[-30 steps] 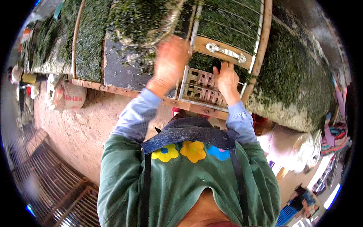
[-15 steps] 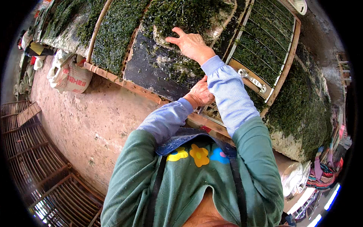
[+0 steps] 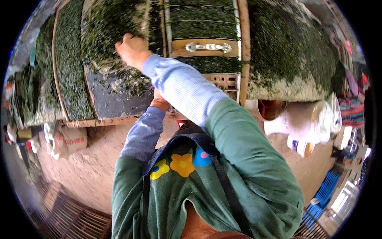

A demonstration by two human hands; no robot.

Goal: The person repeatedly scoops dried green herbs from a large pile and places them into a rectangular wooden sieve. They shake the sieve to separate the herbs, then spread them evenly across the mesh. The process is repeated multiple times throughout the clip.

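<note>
Shredded dark green leafy stuff (image 3: 113,20), perhaps tea leaf or seaweed, lies in a heap on the workbench. My right hand (image 3: 133,51) is at the near edge of this heap, its fingers curled in; whatever they may hold is hidden. Bits of green are scattered over the bare black board (image 3: 109,95) just in front. My left hand (image 3: 160,101) is at the board's right side, close to the front edge, and its fingers are hidden behind my right sleeve. A wooden bar with a shiny metal handle (image 3: 209,47) lies across a wire-strung frame to the right.
A wooden rail (image 3: 95,122) edges the bench. A thick green layer covers a pale surface (image 3: 274,89) at right. Below stand a white sack (image 3: 73,143), a white bucket (image 3: 298,147) and a pink-white roll (image 3: 296,123). Slatted bamboo racks (image 3: 71,215) lie lower left.
The view has swung rightward, so the bench now sits level. My right hand's fingers, spread before, have curled in. My left hand has become more covered by my right sleeve.
</note>
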